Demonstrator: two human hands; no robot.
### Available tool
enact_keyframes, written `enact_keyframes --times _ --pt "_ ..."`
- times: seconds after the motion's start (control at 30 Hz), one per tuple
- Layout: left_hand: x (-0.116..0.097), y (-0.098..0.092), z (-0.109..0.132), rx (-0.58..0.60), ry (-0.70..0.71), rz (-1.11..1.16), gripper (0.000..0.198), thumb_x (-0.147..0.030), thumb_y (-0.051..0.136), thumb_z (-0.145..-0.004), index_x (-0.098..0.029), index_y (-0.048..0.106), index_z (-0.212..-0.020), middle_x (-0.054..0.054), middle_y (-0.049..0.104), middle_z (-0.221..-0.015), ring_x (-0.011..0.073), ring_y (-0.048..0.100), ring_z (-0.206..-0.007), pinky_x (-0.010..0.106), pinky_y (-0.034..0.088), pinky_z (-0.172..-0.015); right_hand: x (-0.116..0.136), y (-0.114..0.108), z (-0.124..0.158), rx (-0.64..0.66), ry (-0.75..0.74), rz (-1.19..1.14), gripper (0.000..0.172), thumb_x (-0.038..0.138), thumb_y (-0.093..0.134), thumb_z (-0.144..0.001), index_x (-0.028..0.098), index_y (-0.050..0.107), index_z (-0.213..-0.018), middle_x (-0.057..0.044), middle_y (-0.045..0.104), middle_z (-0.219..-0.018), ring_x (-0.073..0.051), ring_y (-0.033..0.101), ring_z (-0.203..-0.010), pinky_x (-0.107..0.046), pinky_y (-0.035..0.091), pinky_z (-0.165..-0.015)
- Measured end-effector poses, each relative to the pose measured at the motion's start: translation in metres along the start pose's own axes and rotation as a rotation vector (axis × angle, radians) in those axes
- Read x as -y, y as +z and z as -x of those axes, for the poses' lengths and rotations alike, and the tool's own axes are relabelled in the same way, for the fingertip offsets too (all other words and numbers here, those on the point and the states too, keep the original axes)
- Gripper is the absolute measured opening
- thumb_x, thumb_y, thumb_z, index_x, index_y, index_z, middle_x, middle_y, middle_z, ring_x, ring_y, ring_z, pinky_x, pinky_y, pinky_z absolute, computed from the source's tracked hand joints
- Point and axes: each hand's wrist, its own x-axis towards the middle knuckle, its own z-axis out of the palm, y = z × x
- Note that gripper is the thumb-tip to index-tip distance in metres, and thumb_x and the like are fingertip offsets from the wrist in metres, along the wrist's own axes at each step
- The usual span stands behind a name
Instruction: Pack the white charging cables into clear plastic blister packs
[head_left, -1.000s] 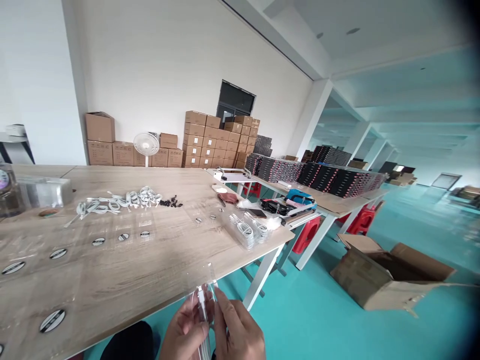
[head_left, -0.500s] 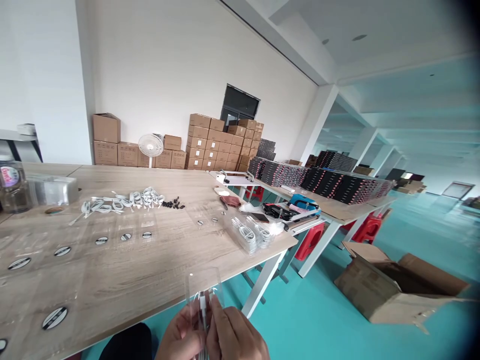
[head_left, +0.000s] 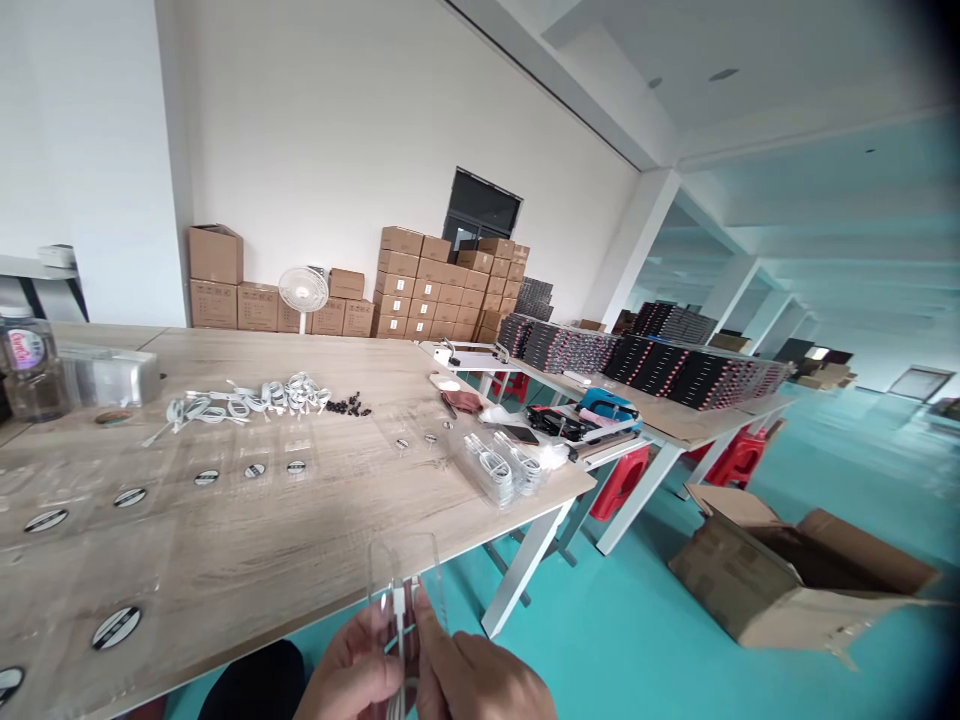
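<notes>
At the bottom edge, both hands hold a clear plastic bag [head_left: 406, 570] with a white cable [head_left: 403, 612] inside it. My left hand [head_left: 351, 675] grips the bag's left side, fingers curled. My right hand [head_left: 480, 678] pinches the right side, its forefinger along the cable's connectors. The bag's top sticks up in front of the wooden table [head_left: 315, 520] edge. On the table lie a heap of coiled white cables [head_left: 247, 400], small black parts [head_left: 346, 407], clear bags with round black labels [head_left: 206, 478] and a stack of bagged cables [head_left: 501, 465].
A plastic bottle [head_left: 28, 362] and clear boxes [head_left: 112, 375] stand at the far left. An open cardboard box [head_left: 795, 580] sits on the teal floor at right. Further tables carry black boxes [head_left: 660, 365]; stacked cartons [head_left: 442, 285] and a fan [head_left: 302, 292] line the back wall.
The view has shifted slightly. My hands have drawn lower toward the frame's bottom edge, with the bag held more upright and the cable sitting deeper in it.
</notes>
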Motion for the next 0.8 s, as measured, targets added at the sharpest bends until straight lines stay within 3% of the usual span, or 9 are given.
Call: enact_keyframes --times 0.13,0.33,0.47,0.57,0.7,0.8 --pt "-0.001 0.001 -0.003 -0.026 0.044 0.035 0.040 -0.013 0.076 -0.063 -0.021 0.081 -0.101 0.004 0.074 -0.070 0.0194 0.073 -0.077 0.029 0.052 -0.079 -0.009 -0.008 -0.005 0.164 0.021 -0.090 0.036 0.035 0.045 -0.103 0.026 0.066 -0.130 0.000 0.066 -0.060 -0.014 0.062 -0.049 -0.023 0.044 -0.045" --pt "0.003 0.002 -0.005 -0.143 0.070 0.034 0.042 -0.015 0.080 -0.062 -0.020 0.080 -0.104 0.008 0.080 -0.083 0.0268 0.075 -0.088 0.036 0.056 -0.084 0.007 0.015 0.008 0.039 0.152 0.046 0.045 0.042 0.032 -0.104 0.028 0.069 -0.126 -0.002 0.058 -0.065 -0.018 0.062 -0.054 -0.027 0.051 -0.048" --pt "0.004 0.003 -0.007 -0.219 0.110 0.038 0.043 -0.015 0.084 -0.061 -0.021 0.080 -0.103 0.008 0.081 -0.093 0.0303 0.075 -0.097 0.040 0.057 -0.090 0.018 0.028 0.008 -0.024 0.239 0.059 0.046 0.034 0.029 -0.104 0.030 0.065 -0.132 -0.009 0.064 -0.085 -0.022 0.066 -0.068 -0.028 0.052 -0.048" --pt "0.000 0.003 -0.010 -0.195 0.118 0.022 0.044 -0.015 0.084 -0.062 -0.021 0.079 -0.105 0.009 0.082 -0.096 0.0321 0.074 -0.103 0.042 0.056 -0.095 0.015 0.032 0.003 -0.035 0.311 -0.194 0.038 0.035 0.039 -0.103 0.032 0.066 -0.131 -0.009 0.065 -0.099 -0.020 0.067 -0.080 -0.026 0.058 -0.059" --pt "-0.014 0.002 -0.014 -0.182 0.131 -0.039 0.039 -0.016 0.084 -0.062 -0.018 0.081 -0.101 0.011 0.082 -0.100 0.0330 0.074 -0.105 0.042 0.054 -0.099 0.000 0.036 0.014 -0.116 0.453 -0.608 0.035 0.044 0.049 -0.100 0.032 0.070 -0.125 -0.010 0.065 -0.116 -0.024 0.066 -0.107 -0.031 0.060 -0.090" --pt "-0.023 0.003 -0.018 -0.220 0.209 -0.058 0.033 -0.017 0.086 -0.060 -0.018 0.082 -0.093 0.010 0.082 -0.100 0.0323 0.074 -0.104 0.044 0.052 -0.104 -0.006 0.042 0.038 -0.145 0.670 -0.809 0.040 0.053 0.055 -0.095 0.031 0.072 -0.124 -0.011 0.069 -0.118 -0.026 0.069 -0.102 -0.032 0.061 -0.082"
